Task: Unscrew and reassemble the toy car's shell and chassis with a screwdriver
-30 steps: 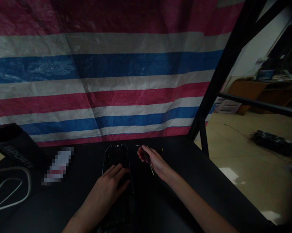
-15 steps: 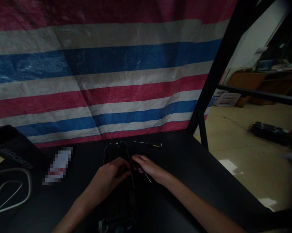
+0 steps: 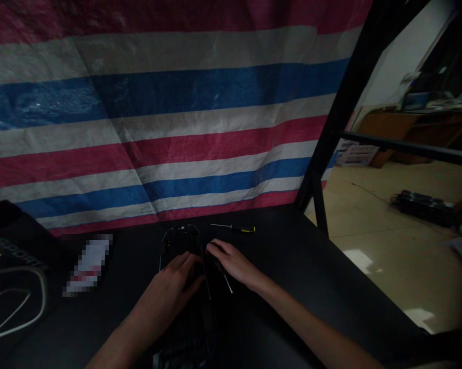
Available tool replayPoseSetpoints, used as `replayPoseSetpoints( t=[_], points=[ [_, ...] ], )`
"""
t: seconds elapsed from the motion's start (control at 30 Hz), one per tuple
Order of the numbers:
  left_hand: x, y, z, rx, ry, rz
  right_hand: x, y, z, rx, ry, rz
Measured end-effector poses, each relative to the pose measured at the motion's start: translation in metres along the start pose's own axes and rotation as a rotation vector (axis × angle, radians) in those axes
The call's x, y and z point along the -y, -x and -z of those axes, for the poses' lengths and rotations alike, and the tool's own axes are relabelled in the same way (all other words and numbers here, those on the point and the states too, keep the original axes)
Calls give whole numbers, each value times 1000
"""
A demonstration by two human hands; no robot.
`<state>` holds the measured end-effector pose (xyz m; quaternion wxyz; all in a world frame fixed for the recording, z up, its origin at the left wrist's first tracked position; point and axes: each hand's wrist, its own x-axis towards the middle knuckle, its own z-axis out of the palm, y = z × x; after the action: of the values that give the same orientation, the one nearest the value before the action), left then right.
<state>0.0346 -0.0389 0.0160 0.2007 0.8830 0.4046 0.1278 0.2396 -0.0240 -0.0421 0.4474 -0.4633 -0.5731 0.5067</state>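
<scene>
A long, dark device (image 3: 180,328) with curved, blue-edged corners at its far end lies on the black table. My left hand (image 3: 179,279) rests on its middle with fingers curled down onto it; the fingertips are partly hidden. Beside the device's right edge, my right hand (image 3: 231,261) is closed around a screwdriver (image 3: 228,283), whose thin metal shaft points back towards me. Its handle is mostly hidden in the palm. A second screwdriver (image 3: 243,229), with a black and yellow handle, lies beyond my right hand.
At the left are a dark box (image 3: 15,236) with "SPORT" lettering, a blurred-out white and red item (image 3: 88,266) and a white cable (image 3: 42,294). Striped sheeting (image 3: 177,154) hangs behind the table. A black metal frame (image 3: 319,189) stands at the right corner.
My right hand has shifted slightly left, and the screwdriver shaft in it now points more steeply down. My left hand stays on the device. The whole view has moved a little.
</scene>
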Motion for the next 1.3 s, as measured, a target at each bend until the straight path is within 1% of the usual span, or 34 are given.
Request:
replayPoseSetpoints(
  t=[0.1,0.23,0.3,0.4,0.47,0.8,1.13,1.3],
  points=[
    [1,7,-8,-64,12,-17,14,3,9,-113,75,120],
    [5,9,-12,-90,26,-34,35,12,17,-207,124,246],
    [7,8,-12,-95,38,-33,44,18,17,-250,185,349],
    [8,7,-11,-87,60,-36,51,25,16,-306,311,493],
    [9,6,-10,-78,74,-42,51,27,14,-317,358,536],
    [11,6,-9,-86,81,-60,40,26,5,-259,409,538],
    [9,7,-7,-88,99,-65,42,27,7,-261,464,549],
    [8,6,-6,-83,126,-80,44,28,7,-249,478,585]
  ],
)
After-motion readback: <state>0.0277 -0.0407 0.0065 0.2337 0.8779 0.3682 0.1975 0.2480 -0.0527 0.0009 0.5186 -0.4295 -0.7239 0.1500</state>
